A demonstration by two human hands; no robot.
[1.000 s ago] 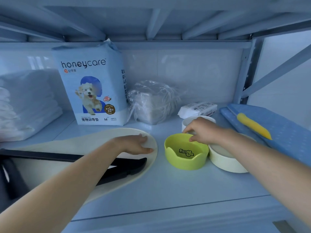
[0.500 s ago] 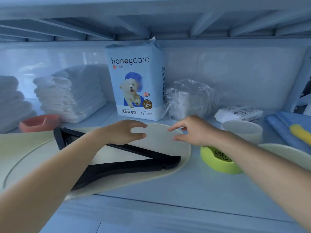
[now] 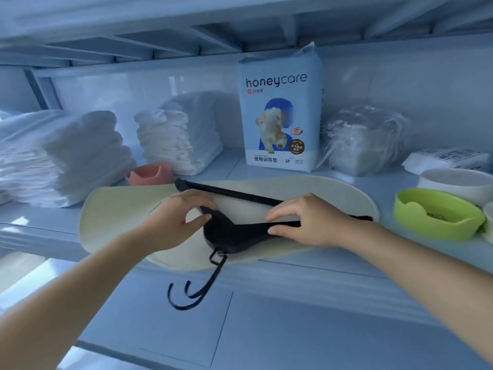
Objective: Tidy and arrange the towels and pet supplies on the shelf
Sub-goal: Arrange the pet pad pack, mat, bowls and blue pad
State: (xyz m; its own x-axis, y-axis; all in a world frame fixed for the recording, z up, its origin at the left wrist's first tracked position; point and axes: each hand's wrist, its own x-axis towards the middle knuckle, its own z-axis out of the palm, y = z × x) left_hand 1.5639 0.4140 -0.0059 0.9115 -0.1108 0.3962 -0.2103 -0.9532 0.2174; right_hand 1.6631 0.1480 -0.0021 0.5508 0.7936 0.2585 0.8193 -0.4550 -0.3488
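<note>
Left hand [image 3: 173,222] and right hand [image 3: 314,222] palm-down over mat [image 3: 114,209], fingers [image 3: 282,210] and thumbs pinching black hanger [image 3: 234,233]

A plastic-wrapped bundle [image 3: 365,140] sits at the back of the shelf [image 3: 293,316], against a glossy white wall [image 3: 413,84]. Just right of it lies a flat labelled packet [image 3: 448,158]. Metal beams [image 3: 213,44] run overhead.

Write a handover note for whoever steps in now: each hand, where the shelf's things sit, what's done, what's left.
Left hand pinches the black hanger; right hand grips one of its arms.
The hanger lies on the cream mat, hook end past the shelf edge.
Done: towels stacked back left, honeycare bag upright.
Probably left: stow the hanger, group the pink bowl with the green bowl.
</note>
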